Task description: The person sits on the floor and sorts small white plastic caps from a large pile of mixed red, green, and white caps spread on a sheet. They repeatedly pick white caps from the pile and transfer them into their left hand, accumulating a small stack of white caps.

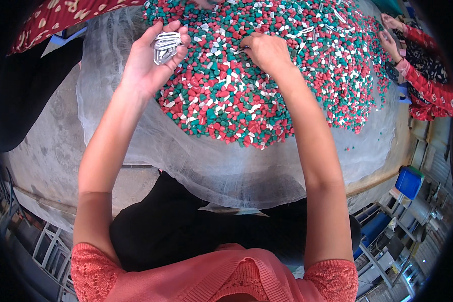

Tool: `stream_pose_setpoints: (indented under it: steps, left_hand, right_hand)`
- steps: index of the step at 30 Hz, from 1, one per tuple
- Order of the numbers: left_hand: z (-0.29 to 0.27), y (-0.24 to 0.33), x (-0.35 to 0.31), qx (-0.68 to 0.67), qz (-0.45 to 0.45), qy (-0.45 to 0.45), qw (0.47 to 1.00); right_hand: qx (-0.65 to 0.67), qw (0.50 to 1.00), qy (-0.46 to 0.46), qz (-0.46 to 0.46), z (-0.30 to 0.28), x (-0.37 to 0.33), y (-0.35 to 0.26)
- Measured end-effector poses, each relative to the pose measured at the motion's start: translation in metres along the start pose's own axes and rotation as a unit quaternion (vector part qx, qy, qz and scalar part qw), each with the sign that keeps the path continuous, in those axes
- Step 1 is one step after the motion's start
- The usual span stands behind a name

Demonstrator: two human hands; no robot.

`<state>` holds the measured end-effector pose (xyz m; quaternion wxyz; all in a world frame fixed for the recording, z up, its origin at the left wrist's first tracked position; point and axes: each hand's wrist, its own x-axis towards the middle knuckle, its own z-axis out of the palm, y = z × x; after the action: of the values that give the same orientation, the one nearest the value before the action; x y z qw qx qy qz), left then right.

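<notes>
Nearest, below the heap: coral knit sleeves (332,274) and a dark lap, both bare forearms reaching up from there toward the heap of red, green and white plastic pieces (246,95)

Under the heap and spilling past its near edge: a sheer white net cloth (196,166), spread over a grey round table (45,151), probably laid there to keep the small pieces gathered and off the bare top

At the heap's near left edge: left hand (153,63), raised just off the pieces, fingers curled shut around a bundle of thin white metal clips (165,46); held clear of the heap, likely so the picked-out clips stay apart from the loose mix

On the heap itself, right of the bundle: right hand (267,50), knuckles up, fingers narrowed and pressed down among the pieces, fingertips hidden beneath; whether anything is pinched there cannot be told; more pale slender bits lying scattered through the heap beside it

At the heap's far right edge: another person's hands (390,32) in red patterned sleeves, also down at the pieces

At the heap's far left: a red patterned cloth (60,15) of a further person

Right of the table, lower down: a blue bin (408,181) on the floor
</notes>
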<state>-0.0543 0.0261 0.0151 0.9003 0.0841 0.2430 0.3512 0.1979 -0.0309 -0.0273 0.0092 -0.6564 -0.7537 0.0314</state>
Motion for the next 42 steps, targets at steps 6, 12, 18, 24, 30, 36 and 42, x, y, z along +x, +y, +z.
stream_pose_setpoints:
  steps: [6,12,18,24,30,36,42]
  left_hand:
    - [-0.004,-0.017,0.006,-0.005,-0.062,-0.017,0.998]
    - [0.031,-0.057,0.011,0.025,-0.056,0.059,0.996]
    - [0.029,-0.065,0.015,0.023,-0.048,0.081,0.995]
    - [0.023,-0.059,0.013,-0.012,-0.074,0.051,0.996]
    - [0.016,-0.051,0.012,0.006,-0.067,0.050,0.996]
    - [0.021,-0.048,0.011,-0.003,-0.060,0.046,0.997]
    - [0.003,-0.041,0.011,-0.018,-0.055,0.034,0.998]
  right_hand:
    - [0.154,0.985,-0.005,0.075,-0.032,-0.004,0.002]
    - [0.250,0.966,0.024,-0.067,-0.109,-0.001,-0.051]
    - [0.341,0.935,0.074,-0.067,-0.122,-0.013,-0.058]
    - [0.277,0.936,-0.037,0.213,-0.023,-0.065,0.028]
    - [0.098,0.940,-0.140,0.295,-0.022,-0.074,0.001]
    - [0.193,0.941,-0.029,0.278,-0.017,-0.082,0.002]
    - [0.739,0.587,0.127,0.306,-0.004,-0.086,0.014]
